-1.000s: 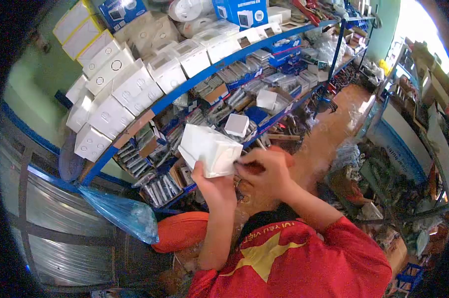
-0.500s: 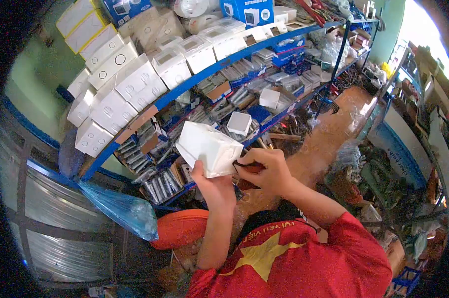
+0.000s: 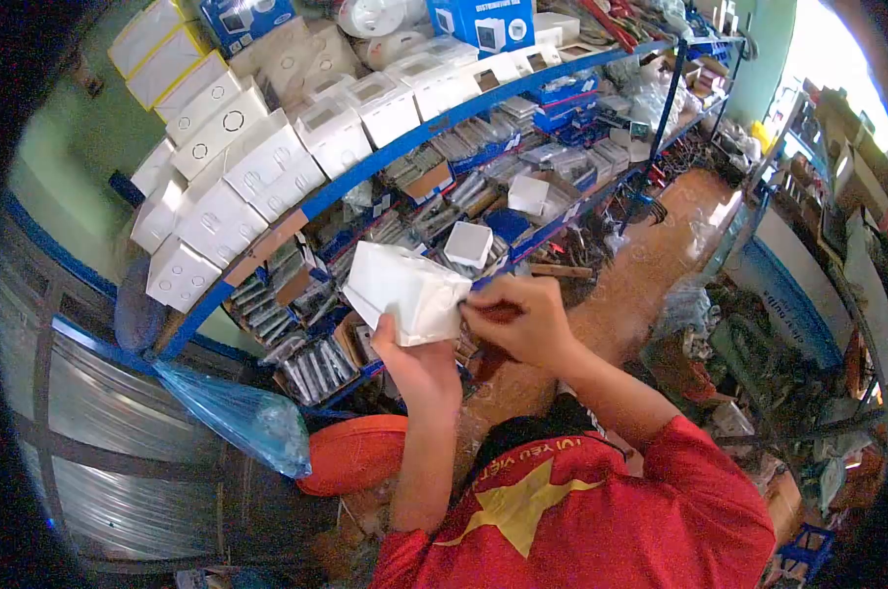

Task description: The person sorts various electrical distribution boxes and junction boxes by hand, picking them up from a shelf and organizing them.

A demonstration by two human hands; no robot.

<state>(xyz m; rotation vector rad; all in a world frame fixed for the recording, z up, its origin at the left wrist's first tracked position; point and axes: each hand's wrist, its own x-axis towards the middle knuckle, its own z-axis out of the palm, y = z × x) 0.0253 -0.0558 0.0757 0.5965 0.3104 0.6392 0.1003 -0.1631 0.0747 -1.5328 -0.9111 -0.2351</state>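
Watching remotely, I saw the left hand [image 3: 419, 375] gripping the white box [image 3: 397, 288] from below, before the shelf [image 3: 318, 202]; the right hand [image 3: 524, 319] curled at its end, holding what, I couldn't tell. Hard pushing there could have twisted it loose.

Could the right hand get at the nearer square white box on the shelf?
Probably yes: the nearer square white box looks uncovered and close to the right hand, though that hand is occupied at the held white box.
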